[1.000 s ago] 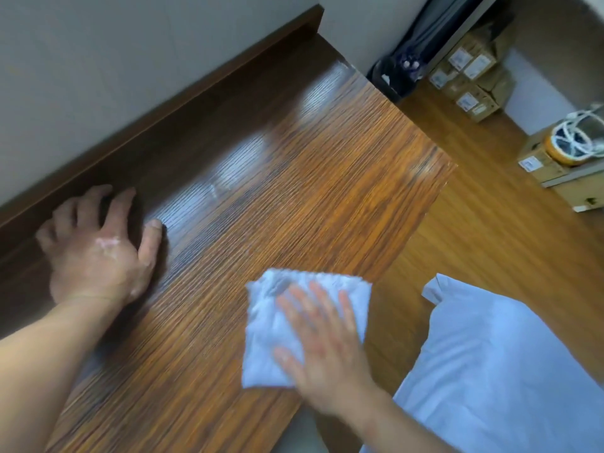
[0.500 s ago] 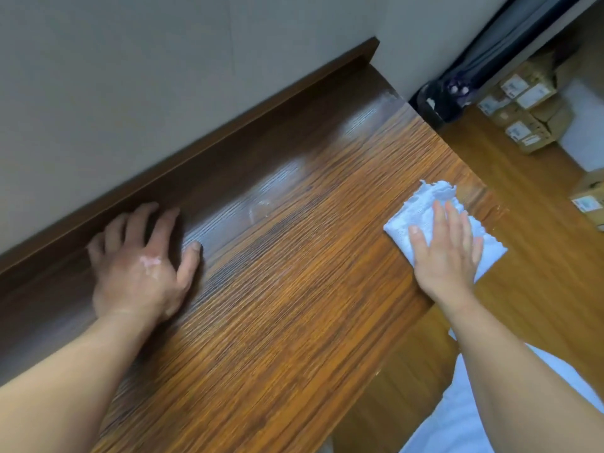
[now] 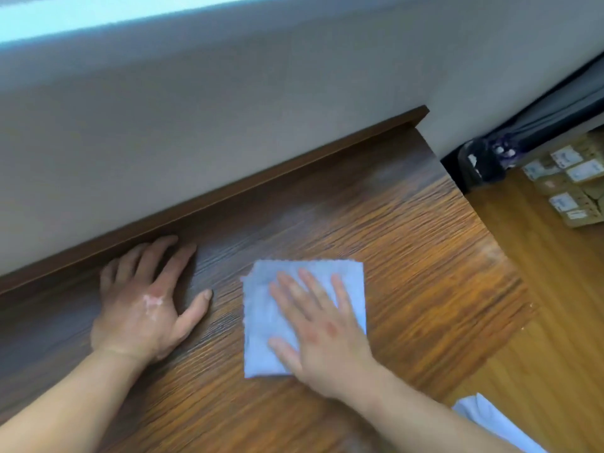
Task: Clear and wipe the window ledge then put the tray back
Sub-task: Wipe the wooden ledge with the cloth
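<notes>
The dark wooden window ledge [image 3: 408,243] runs from lower left to its right end beside the wall. A folded white cloth [image 3: 264,308] lies flat on its middle. My right hand [image 3: 323,328] presses the cloth down with straight, spread fingers. To the left of the cloth, my left hand [image 3: 147,302] rests flat on the bare wood, fingers spread toward the raised back strip. No tray is in view.
A grey wall [image 3: 228,125] rises behind the ledge, with bright window light at the top left. Right of the ledge lies a lighter wooden floor [image 3: 555,305] with stacked cardboard boxes [image 3: 572,188] and a dark bag [image 3: 480,165]. White fabric [image 3: 490,420] shows at the bottom right.
My right hand has slid the cloth from the ledge's right end back toward the middle, near my left hand. The left hand stays planted. The view has tilted up.
</notes>
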